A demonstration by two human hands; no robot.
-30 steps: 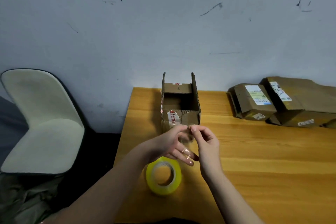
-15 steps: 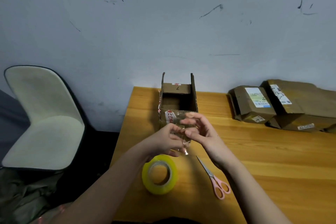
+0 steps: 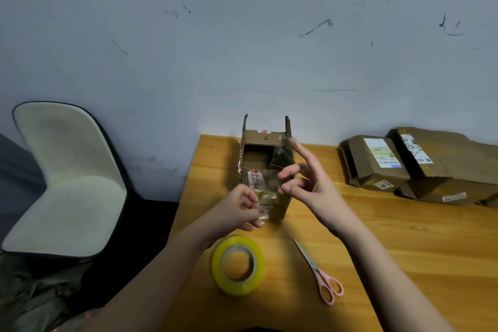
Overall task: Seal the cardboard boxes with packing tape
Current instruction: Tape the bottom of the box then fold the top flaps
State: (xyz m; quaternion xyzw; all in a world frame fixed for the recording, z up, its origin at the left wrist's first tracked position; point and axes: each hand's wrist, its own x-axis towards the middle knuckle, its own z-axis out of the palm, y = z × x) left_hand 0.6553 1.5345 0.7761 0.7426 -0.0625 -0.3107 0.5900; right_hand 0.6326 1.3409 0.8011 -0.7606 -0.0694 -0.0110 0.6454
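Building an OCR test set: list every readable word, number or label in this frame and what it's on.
"7": inner back flap of the open brown cardboard box.
"300": front of that box, seen through the clear strip of tape.
Red characters on the white sticker on the box front: too blurred.
White shipping labels on the two closed brown parcels: too small to read.

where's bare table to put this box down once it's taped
The widest bare table lies right of the scissors, in front of the stacked boxes. A narrower strip runs between the open box and those boxes. It is crowded near the tape roll.
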